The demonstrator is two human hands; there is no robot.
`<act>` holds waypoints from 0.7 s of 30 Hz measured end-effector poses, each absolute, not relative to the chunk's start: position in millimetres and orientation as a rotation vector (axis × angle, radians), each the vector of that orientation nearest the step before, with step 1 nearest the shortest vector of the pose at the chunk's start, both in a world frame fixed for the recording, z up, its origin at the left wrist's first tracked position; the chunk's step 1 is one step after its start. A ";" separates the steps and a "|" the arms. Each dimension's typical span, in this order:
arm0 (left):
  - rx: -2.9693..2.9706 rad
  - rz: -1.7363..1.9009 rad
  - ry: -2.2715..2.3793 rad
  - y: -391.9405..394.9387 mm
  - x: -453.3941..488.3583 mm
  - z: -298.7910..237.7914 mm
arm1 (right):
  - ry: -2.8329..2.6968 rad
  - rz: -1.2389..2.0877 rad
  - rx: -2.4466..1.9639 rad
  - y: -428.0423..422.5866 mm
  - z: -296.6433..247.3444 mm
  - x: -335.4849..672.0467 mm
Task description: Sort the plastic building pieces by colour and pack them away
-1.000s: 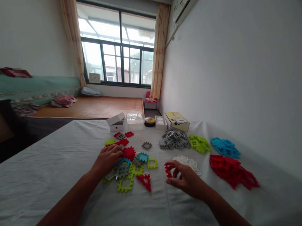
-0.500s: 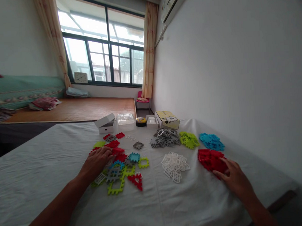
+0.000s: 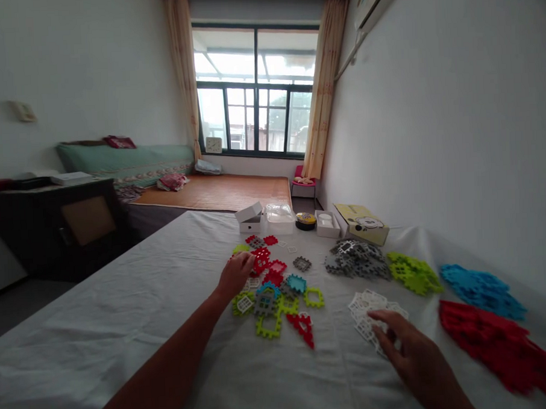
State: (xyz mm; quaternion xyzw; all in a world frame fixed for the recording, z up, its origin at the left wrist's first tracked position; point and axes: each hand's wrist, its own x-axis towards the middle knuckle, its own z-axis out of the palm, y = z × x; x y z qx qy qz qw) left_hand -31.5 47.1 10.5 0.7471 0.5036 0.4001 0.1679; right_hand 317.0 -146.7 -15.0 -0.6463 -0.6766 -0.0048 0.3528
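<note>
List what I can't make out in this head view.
All in the head view:
- Left hand: its own back hides whether it grips any of the mixed pieces.
- Right hand: covers part of the white pieces.
- Red pile: blurred, cut by the right edge.

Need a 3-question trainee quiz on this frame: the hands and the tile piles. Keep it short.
1. True or false: the right hand is on the blue pile.
2. Which sorted pile lies nearest the yellow box? A red pile, B grey pile, C blue pile.
3. Fill in: the left hand rests on the ___ heap of pieces.
Key: 1 false, it is at the white pile; 2 B; 3 mixed-colour.
</note>
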 end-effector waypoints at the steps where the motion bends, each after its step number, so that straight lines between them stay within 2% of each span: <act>1: 2.037 1.093 1.350 46.9 -30.6 10.4 | -1.790 0.048 -1.657 -143.2 -12.2 303.2; 5: 1.828 0.795 0.928 30.5 -15.1 12.8 | -1.871 0.224 -1.550 -129.1 2.6 253.8; 10: 1.871 0.702 0.578 -6.6 14.0 19.4 | -1.945 0.111 -1.427 -104.4 7.1 210.4; 16: 1.951 0.705 0.465 -19.0 24.6 13.7 | -2.039 -0.041 -1.369 -96.2 3.1 189.2; 21: 1.847 0.595 0.453 -16.1 19.7 13.8 | -1.934 -0.044 -1.409 -112.6 2.4 226.9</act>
